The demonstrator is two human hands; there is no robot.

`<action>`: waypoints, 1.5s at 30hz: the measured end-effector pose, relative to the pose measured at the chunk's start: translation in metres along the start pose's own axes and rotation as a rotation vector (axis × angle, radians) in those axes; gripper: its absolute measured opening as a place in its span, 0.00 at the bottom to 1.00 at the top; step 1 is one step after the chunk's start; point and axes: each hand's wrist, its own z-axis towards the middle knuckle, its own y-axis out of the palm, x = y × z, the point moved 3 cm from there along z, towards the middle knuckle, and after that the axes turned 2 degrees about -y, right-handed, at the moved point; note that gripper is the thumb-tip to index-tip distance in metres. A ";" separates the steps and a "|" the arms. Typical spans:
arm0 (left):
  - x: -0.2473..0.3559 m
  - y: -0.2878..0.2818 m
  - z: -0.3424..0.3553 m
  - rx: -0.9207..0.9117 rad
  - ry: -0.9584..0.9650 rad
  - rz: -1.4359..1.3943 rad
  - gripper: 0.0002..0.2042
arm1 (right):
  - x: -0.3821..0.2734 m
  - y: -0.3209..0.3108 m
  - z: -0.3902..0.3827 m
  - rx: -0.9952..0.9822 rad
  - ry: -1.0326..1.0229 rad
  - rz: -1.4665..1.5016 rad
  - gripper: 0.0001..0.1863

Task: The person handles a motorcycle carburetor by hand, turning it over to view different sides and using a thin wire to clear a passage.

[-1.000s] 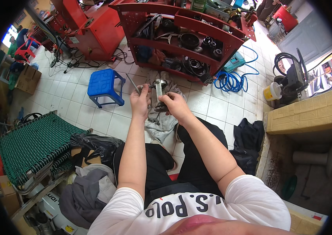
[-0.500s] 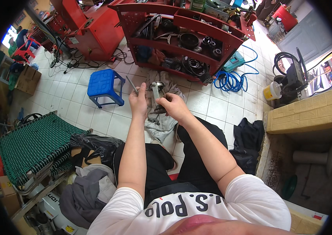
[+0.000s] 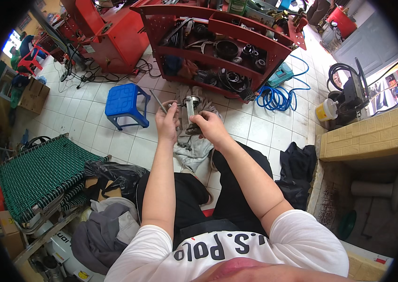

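Observation:
My left hand (image 3: pixel 168 124) is closed on a thin grey metal rod (image 3: pixel 158 100), which sticks up and to the left from the fingers. Close by on the right, my right hand (image 3: pixel 210 126) grips a metal part with a flat bar (image 3: pixel 190 109). A round silver piece sits at the bar's far end, and darker metal shows at its near end; the exact kind is unclear. My left fingertips are near the bar, but whether they touch it I cannot tell. Below both hands, a dirty grey cloth (image 3: pixel 194 157) lies on the floor.
Ahead stands a red tool cart (image 3: pixel 250 63) with tools and parts on its shelves. A blue stool (image 3: pixel 127 103) is to the left, near a green woven folding bed (image 3: pixel 44 174). Blue hose (image 3: pixel 274 97) lies coiled at the right. A yellow ledge (image 3: pixel 368 134) borders the right side.
The metal part in my right hand has shifted slightly to the right and tilted. My left fingers have moved a little around the rod, which remains held.

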 end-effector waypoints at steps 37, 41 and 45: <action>-0.005 0.000 0.003 -0.001 0.019 0.015 0.13 | 0.003 -0.002 0.001 -0.010 0.032 0.046 0.21; -0.007 -0.002 0.004 0.020 0.012 0.079 0.14 | -0.001 -0.001 0.000 -0.009 0.014 0.024 0.21; -0.007 0.001 0.003 0.077 0.009 0.100 0.15 | -0.004 -0.002 -0.002 -0.012 0.000 -0.023 0.21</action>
